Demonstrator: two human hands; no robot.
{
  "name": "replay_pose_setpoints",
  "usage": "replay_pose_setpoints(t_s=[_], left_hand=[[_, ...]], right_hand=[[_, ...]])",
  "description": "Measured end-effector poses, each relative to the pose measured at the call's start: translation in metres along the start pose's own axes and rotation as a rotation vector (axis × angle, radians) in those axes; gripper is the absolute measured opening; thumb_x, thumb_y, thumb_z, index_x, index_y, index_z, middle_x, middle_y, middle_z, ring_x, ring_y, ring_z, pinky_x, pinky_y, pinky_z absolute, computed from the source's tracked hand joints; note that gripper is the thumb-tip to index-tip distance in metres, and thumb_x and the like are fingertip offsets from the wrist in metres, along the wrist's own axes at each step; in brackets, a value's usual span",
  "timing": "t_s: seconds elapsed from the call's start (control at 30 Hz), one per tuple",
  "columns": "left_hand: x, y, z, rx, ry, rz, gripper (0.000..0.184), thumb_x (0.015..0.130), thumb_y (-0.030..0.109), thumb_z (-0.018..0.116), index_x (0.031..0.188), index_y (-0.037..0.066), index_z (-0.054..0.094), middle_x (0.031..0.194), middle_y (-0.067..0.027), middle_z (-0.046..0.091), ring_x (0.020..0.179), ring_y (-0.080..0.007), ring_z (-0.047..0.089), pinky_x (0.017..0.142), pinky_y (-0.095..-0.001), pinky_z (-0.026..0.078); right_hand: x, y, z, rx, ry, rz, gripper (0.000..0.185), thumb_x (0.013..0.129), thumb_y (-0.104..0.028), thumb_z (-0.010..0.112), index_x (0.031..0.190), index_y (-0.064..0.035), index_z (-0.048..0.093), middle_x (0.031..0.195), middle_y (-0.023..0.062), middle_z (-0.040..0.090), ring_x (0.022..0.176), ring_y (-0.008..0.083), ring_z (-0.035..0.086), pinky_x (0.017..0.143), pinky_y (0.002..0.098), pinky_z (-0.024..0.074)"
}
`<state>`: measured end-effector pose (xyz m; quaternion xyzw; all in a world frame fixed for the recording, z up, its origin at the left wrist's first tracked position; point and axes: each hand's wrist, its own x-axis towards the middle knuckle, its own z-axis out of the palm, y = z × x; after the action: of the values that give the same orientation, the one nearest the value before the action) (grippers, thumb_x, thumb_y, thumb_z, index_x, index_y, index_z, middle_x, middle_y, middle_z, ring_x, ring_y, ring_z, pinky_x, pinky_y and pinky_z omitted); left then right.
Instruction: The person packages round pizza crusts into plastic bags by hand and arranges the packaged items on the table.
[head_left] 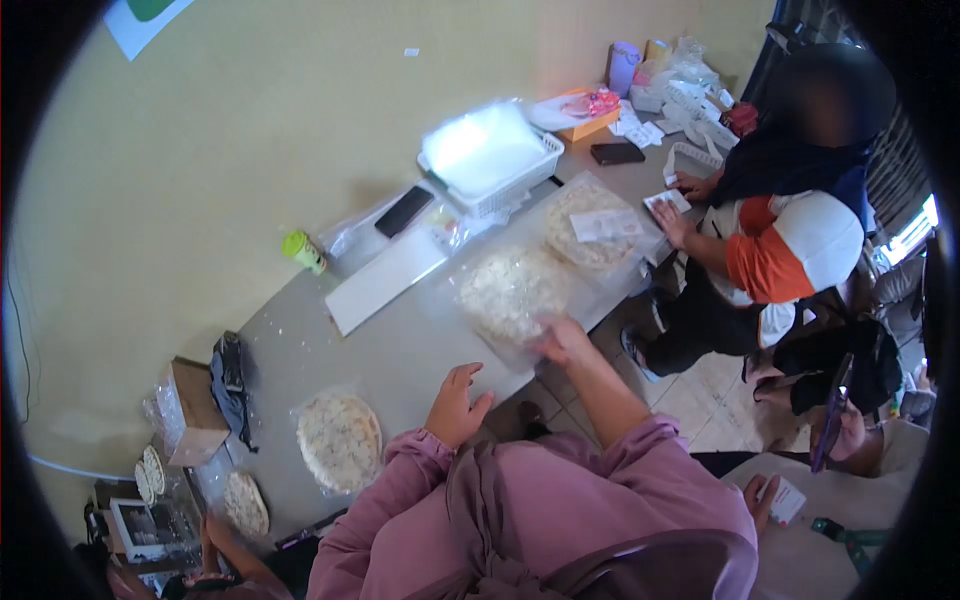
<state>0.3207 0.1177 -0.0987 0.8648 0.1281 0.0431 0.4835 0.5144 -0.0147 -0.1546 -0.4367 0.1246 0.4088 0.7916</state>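
A round, flat, pizza-like base with a pale shredded topping (512, 292) lies in clear plastic on the table. At its near edge is my right hand (568, 345); motion smears the fingers, and I cannot tell whether they grip the plastic. My left hand (458, 408) hovers by the table's front edge, fingers apart, holding nothing. A second wrapped pizza (590, 250) with a paper label (606, 225) on top lies farther right. Another pizza (340, 443) in plastic rests to the left of my left hand.
Along the wall side are a white basket (510, 185), a black phone (405, 212), a long white box (385, 282) and a green cup (303, 252). A co-worker (790, 230) stands at the right end, another person's hands are at lower left, and a cardboard box (195, 410) sits left.
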Motion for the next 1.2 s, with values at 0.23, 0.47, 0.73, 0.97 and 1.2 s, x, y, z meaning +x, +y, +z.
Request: replay_pose_setpoints(t_s=[0.23,0.47,0.73,0.97,1.2], left_hand=[[0.077,-0.049,0.029,0.039,0.087,-0.06,0.082,0.077,0.034,0.063,0.138,0.002,0.018,0.139,-0.031,0.009,0.131,-0.0405,0.014,0.102,-0.0406,0.027],[0.097,-0.03,0.042,0.12,-0.031,-0.056,0.079,0.077,0.04,0.063,0.136,0.003,0.026,0.14,-0.0306,0.001,0.13,-0.0433,0.016,0.103,-0.0412,0.026],[0.078,-0.047,0.033,0.008,-0.013,-0.075,0.075,0.079,0.041,0.063,0.136,0.009,0.027,0.142,-0.0276,-0.001,0.13,-0.0416,0.017,0.101,-0.0456,0.028],[0.026,-0.049,0.006,-0.477,0.315,-0.434,0.069,0.08,0.024,0.064,0.136,0.006,0.027,0.14,-0.021,0.02,0.118,-0.0333,0.042,0.091,-0.0384,0.041],[-0.031,-0.052,-0.01,-0.645,0.514,-0.606,0.055,0.084,0.014,0.059,0.132,0.004,0.032,0.128,-0.0096,0.042,0.104,-0.0195,0.053,0.084,-0.0277,0.044]], right_hand=[[-0.017,-0.067,-0.036,-1.293,-0.057,0.136,0.022,0.075,-0.019,0.064,0.077,0.0025,0.063,0.066,0.01,0.063,0.056,0.0186,0.062,0.053,0.0296,0.051],[-0.02,-0.184,0.035,-1.51,-0.169,-0.178,0.026,0.071,-0.02,0.063,0.082,0.0034,0.064,0.068,0.0146,0.064,0.065,0.022,0.064,0.064,0.0326,0.0508],[0.208,-0.161,0.155,-1.539,0.039,-1.028,0.048,0.086,-0.027,0.048,0.125,0.0004,0.042,0.13,0.0225,0.039,0.123,0.0348,0.033,0.102,0.0413,0.0269],[0.259,-0.103,0.142,-2.151,0.142,-0.614,0.041,0.089,-0.029,0.042,0.123,-0.0085,0.046,0.128,0.0144,0.044,0.122,0.0267,0.038,0.098,0.045,0.0303],[0.214,-0.125,0.157,-1.863,0.101,-0.571,0.024,0.085,-0.025,0.046,0.087,-0.0104,0.065,0.097,0.0098,0.063,0.095,0.027,0.057,0.087,0.0423,0.0379]])
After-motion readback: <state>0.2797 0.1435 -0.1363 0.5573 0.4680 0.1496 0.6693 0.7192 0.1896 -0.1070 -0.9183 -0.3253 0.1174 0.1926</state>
